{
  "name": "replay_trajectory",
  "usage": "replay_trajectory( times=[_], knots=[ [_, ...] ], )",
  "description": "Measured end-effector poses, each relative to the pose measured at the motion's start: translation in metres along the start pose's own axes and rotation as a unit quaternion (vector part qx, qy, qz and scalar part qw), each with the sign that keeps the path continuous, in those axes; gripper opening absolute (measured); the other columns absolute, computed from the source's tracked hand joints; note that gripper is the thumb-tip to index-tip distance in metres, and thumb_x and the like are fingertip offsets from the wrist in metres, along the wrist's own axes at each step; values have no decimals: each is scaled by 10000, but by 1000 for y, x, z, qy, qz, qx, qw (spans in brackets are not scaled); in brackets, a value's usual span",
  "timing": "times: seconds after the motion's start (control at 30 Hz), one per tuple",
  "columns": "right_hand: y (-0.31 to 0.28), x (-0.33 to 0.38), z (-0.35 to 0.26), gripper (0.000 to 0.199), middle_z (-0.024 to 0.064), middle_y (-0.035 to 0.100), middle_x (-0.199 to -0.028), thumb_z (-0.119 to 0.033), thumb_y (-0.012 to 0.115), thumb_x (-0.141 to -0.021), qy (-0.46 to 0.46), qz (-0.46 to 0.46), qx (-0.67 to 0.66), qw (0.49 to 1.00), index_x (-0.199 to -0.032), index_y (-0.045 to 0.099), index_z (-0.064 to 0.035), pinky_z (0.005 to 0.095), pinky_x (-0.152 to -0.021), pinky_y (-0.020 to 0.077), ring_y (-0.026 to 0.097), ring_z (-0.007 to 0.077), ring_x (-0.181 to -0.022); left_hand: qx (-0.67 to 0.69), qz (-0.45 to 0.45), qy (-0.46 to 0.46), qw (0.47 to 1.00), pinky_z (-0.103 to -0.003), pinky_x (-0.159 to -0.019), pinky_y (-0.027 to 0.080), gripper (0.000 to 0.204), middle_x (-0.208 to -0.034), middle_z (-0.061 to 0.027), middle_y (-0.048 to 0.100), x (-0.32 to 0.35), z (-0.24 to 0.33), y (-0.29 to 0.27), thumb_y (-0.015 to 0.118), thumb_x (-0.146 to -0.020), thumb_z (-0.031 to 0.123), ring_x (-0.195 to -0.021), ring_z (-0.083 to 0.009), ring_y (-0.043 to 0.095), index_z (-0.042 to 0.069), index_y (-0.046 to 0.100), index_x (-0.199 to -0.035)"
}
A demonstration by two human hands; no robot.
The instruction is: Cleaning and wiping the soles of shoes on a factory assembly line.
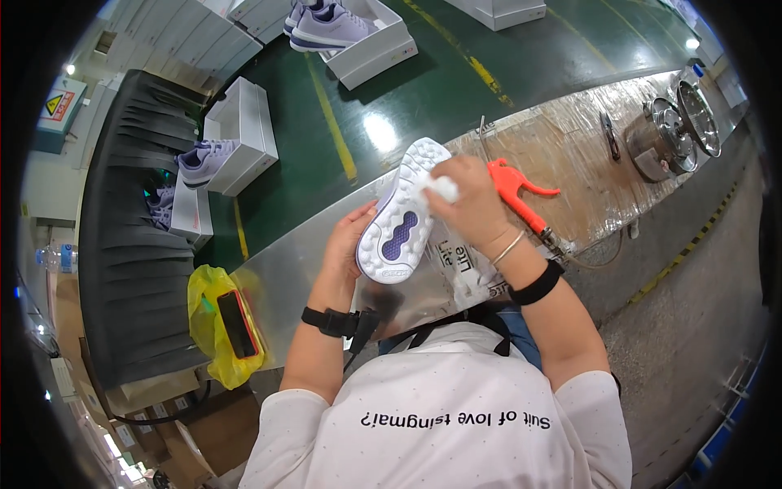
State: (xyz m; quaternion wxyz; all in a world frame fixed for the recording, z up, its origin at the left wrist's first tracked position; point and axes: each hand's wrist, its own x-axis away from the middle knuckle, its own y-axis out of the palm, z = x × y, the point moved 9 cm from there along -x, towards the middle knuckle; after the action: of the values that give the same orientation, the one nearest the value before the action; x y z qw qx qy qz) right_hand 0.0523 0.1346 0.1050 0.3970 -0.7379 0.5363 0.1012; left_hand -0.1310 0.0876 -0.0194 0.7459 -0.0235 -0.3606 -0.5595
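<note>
far left: a black ribbed curtain (134,244) hangs over the belt end, lilac shoes (199,159) in open white boxes (244,130) poking out of it. below that a yellow plastic bag (213,326) on the worktop edge with a red-cased phone (237,323) on top. cardboard cartons (163,399) lower left.

my left hand (346,240) cups the heel side of the shoe (399,216), fingers wrapped on it from the left, black band on that wrist. the shoe is sole-up, white knobbly sole with a purple patch, held above the shiny metal worktop (285,277), toe pointing away from me. my right hand (472,204) sits over the shoe's right edge, fingers pinched on a small white pad (444,189) pressed against the sole; bracelet and black band on that wrist.

just right of my right hand, partly hidden by it: an orange air gun (517,191) lying on the film-wrapped worktop stretch (570,155), hose trailing off. a printed plastic bag (460,269) lies under my right wrist. far right: a steel drum-like machine part (672,134).

behind: green conveyor belt (391,98) with yellow lines, another white box with a lilac shoe (342,33) at top. grey concrete floor (692,310) at right.
</note>
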Motion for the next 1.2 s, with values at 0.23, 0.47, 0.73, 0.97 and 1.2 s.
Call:
replay_trajectory(
  times=[0.23, 0.47, 0.73, 0.97, 1.2],
  knots=[
    [8, 31, -64, 198, 111, 565, -854, -94, 655, -627, -76, 0, -65, 995, -812, 598, -55, 370, -728, 449, 538, 289, -797, 39, -30, -23, 999, -296, -698, 550, 323, -1012, -150, 631, -7, -4, 0, 560, -866, 78, -837, -188, 650, -56, 507, -1155],
    [17, 29, -67, 210, 81, 559, -812, -92, 652, -629, -81, -15, -60, 995, -831, 597, -80, 366, -715, 464, 553, 265, -778, -23, -72, -41, 996, -291, -769, 523, 300, -1048, -124, 627, 0, 3, -4, 519, -899, 113, -893, -175, 633, -32, 532, -1161],
    [12, -5, 68, 284, 129, 560, -891, -102, 708, -618, 140, 16, -2, 990, -880, 600, -83, 408, -771, 445, 534, 322, -850, -90, -4, -86, 992, -292, -752, 533, 313, -1022, -121, 637, 35, -4, -50, 558, -872, 83, -863, -176, 643, -35, 533, -1161],
    [51, -18, -3, 237, 125, 553, -909, -140, 692, -669, 43, -62, -71, 995, -868, 584, -71, 386, -805, 421, 514, 313, -911, -60, 7, -76, 995, -287, -741, 534, 326, -1008, -131, 641, 43, -5, -44, 576, -863, 90, -841, -176, 648, -36, 539, -1161],
    [20, 14, 79, 218, 128, 536, -851, -145, 686, -688, 186, -2, -27, 982, -850, 571, -55, 394, -777, 413, 512, 315, -858, -34, -9, -86, 996, -300, -753, 528, 357, -1008, -133, 639, 34, -11, -59, 602, -847, 99, -851, -177, 644, -32, 530, -1171]
  ],
)
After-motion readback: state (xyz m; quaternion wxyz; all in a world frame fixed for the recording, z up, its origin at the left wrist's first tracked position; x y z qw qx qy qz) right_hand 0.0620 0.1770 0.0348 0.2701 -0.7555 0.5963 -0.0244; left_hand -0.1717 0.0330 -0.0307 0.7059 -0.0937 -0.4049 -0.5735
